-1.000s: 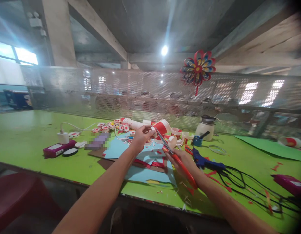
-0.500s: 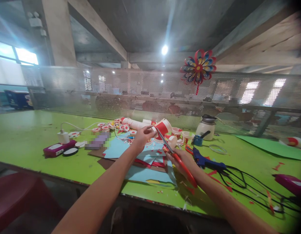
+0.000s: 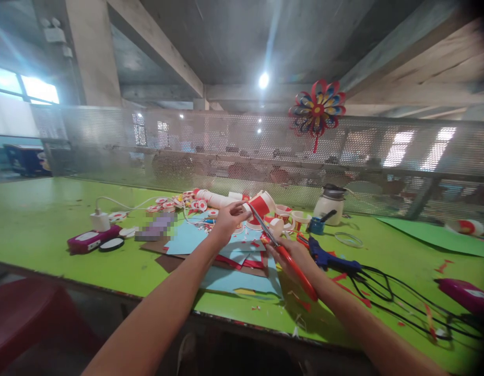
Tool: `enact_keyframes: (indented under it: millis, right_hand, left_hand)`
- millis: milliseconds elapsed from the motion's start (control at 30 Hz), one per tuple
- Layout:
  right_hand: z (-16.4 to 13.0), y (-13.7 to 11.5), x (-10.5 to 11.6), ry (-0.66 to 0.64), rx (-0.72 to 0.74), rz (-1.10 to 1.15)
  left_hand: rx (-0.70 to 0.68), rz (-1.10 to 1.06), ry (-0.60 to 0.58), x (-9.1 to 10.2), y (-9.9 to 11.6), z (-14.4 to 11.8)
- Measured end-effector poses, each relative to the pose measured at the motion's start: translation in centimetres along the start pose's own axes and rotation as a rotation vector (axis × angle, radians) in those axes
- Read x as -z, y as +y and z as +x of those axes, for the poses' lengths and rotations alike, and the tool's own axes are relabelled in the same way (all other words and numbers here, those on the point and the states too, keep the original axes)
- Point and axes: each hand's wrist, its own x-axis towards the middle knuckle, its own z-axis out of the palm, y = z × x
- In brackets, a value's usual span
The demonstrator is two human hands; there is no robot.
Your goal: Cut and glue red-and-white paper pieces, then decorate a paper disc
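My left hand (image 3: pixel 227 224) is closed on a red and white paper cup (image 3: pixel 262 204), held tilted above the pile of paper. In my right hand (image 3: pixel 291 257) is a pair of scissors (image 3: pixel 300 271) with orange-red handles. Their blades point up and to the left and meet the cup's side near my left fingertips. Below both hands lie light blue paper sheets (image 3: pixel 190 237), with red and brown sheets under them and small red scraps on top. Cut paper cups (image 3: pixel 300 220) stand just behind my right hand.
A blue glue gun (image 3: pixel 331 258) with black cables lies on the right of the green table (image 3: pixel 120 277). Behind it are a small blue pot (image 3: pixel 316 225) and a white jug (image 3: pixel 331 206). Purple power strips (image 3: pixel 85 241) sit at both sides. A perforated metal screen (image 3: pixel 210 151) borders the back.
The whole view has shifted very slightly to the left. Both hands, the cup and the scissors keep nearly the same positions.
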Motion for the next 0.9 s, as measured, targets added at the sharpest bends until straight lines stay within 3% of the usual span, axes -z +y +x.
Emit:
enact_keyframes:
  millis: [167,400,567,900]
  right_hand:
    - [-0.2,-0.1,-0.3,0.085,0.02,0.0]
    - [-0.1,0.1,0.0,0.008,0.035,-0.036]
    - [0.0,0.1,0.4,0.034,0.025,0.084]
    - [0.5,1.1,-0.1,0.078,-0.035,0.067]
  left_hand:
    - [0.011,0.025,0.017,0.0,0.0,0.0]
    - [0.028,-0.001,0.058,0.2,-0.2,0.1]
    - [0.068,-0.104,0.028,0.5,0.2,0.2]
    - [0.117,-0.238,0.018,0.9,1.1,0.0]
